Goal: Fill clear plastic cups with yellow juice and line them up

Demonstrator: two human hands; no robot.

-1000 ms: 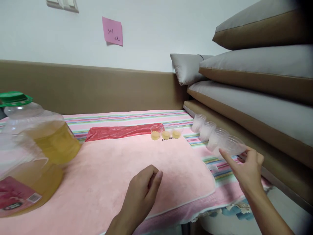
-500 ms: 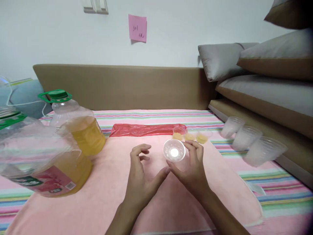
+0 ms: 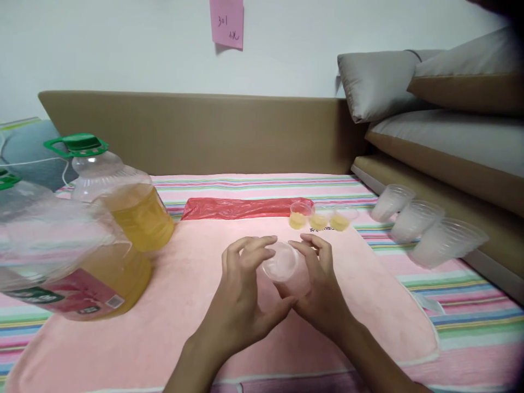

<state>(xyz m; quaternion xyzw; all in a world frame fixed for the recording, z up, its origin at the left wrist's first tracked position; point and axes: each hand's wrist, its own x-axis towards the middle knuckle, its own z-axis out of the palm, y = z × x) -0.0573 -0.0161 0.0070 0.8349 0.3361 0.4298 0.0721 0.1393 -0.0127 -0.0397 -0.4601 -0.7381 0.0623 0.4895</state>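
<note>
Hands (image 3: 239, 297), cup (image 3: 281, 263) inside towel (image 3: 176, 305) edges

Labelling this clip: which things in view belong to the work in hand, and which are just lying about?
Likely in the work:
- clear cup between left hand and right hand
- three cups with yellow contents
- stacked cups
- two large bottles

Apparently lying about:
- red plastic
- cushions
- pink note
</note>
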